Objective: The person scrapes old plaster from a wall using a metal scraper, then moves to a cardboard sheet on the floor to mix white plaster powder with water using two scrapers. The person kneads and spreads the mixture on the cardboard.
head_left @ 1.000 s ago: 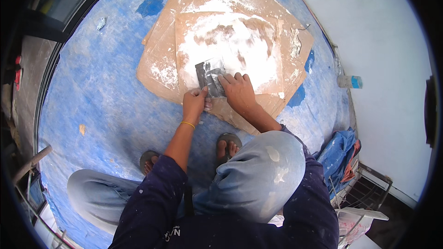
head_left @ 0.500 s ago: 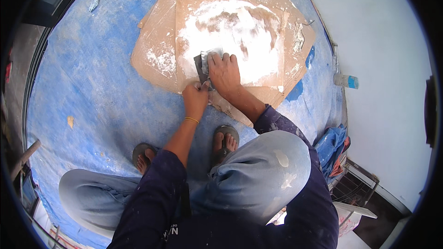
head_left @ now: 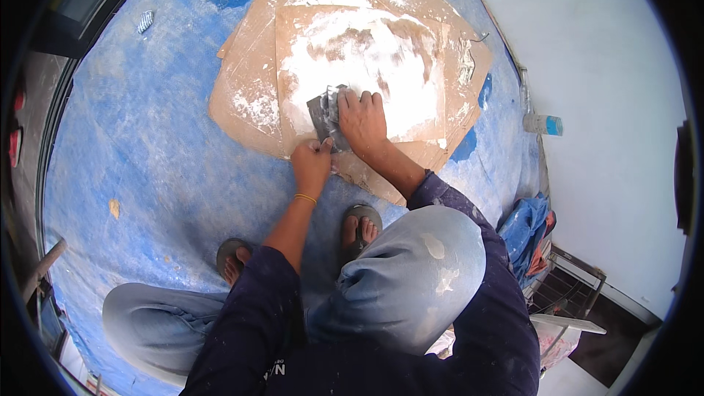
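Observation:
A flat dark grey piece [head_left: 320,119], its exact kind unclear, lies over the near left part of a cardboard sheet [head_left: 253,132] smeared with white paste or powder. My left hand [head_left: 312,165] pinches the near end of this piece between thumb and fingers. My right hand [head_left: 363,123] has its fingers curled over a grey, white-smeared piece [head_left: 333,103] at the dark one's right side. Whether those two are joined, I cannot tell. My right palm hides part of both, and bright white material [head_left: 400,99] spreads to its right.
Blue, dusty sheeting [head_left: 147,154] covers the floor. A clear bottle [head_left: 543,125] lies by the white wall [head_left: 609,66] on the right. Blue cloth [head_left: 524,238] and a metal rack [head_left: 576,279] are at lower right. A wooden stick [head_left: 45,268] juts in at left.
The view has shifted slightly. My right hand sits a little farther from the dark piece's left edge, and more of that piece shows between the hands. Both hands keep their grip.

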Demonstrator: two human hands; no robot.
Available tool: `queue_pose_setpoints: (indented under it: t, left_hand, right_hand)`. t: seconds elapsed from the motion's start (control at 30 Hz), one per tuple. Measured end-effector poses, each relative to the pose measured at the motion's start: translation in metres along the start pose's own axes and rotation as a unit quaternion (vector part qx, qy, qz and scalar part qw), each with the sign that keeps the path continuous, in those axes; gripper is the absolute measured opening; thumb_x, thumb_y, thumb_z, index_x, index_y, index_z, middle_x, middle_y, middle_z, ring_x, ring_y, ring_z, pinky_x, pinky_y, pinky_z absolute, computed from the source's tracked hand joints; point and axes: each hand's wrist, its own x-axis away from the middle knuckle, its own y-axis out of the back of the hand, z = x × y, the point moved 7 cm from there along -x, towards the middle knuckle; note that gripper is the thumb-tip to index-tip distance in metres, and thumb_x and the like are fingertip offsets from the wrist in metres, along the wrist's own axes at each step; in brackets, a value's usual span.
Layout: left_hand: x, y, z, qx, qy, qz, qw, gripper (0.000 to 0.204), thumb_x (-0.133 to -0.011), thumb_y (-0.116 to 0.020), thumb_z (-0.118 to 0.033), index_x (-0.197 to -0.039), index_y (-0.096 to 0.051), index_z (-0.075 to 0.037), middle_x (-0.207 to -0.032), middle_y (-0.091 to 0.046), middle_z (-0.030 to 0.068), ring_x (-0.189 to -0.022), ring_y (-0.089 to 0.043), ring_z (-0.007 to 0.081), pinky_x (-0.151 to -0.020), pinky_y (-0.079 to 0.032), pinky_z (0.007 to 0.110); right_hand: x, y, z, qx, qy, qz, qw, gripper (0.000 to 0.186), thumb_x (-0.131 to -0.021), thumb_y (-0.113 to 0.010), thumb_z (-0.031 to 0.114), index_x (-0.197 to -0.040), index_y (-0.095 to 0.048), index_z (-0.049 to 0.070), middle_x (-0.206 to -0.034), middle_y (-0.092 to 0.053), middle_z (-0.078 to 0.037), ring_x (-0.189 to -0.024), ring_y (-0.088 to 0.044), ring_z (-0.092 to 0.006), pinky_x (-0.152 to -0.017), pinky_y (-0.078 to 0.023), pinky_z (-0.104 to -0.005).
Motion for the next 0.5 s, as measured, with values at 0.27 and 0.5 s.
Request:
queue_pose_setpoints:
  t: [0.27,0.5]
  left_hand:
    - [0.006,0.021,-0.044,0.081,0.110,0.047,0.990,0.031,-0.094,-0.068,-0.023,-0.072,-0.058,-0.004,-0.063,-0.064,0.0096,-0.047,-0.059,0.0152,-0.044,-0.046,0.028]
    - [-0.016,0.182,-0.155,-0.136,0.079,0.128,0.979,0.026,-0.093,-0.070,-0.028,-0.077,-0.065,-0.009,-0.069,-0.062,-0.0013,-0.061,-0.057,0.0086,-0.055,-0.045,0.026]
  right_hand:
    - [0.056,-0.017,-0.019,-0.106,-0.004,0.057,0.993,0.046,-0.088,-0.053,0.011,-0.133,-0.051,0.008,-0.117,-0.057,-0.010,-0.103,-0.056,-0.0247,-0.091,-0.040,-0.0439]
    - [0.066,-0.036,-0.067,-0.167,0.070,-0.006,0.983,0.049,-0.087,-0.052,0.008,-0.136,-0.049,0.009,-0.126,-0.054,-0.012,-0.109,-0.054,-0.0279,-0.098,-0.038,-0.0496]
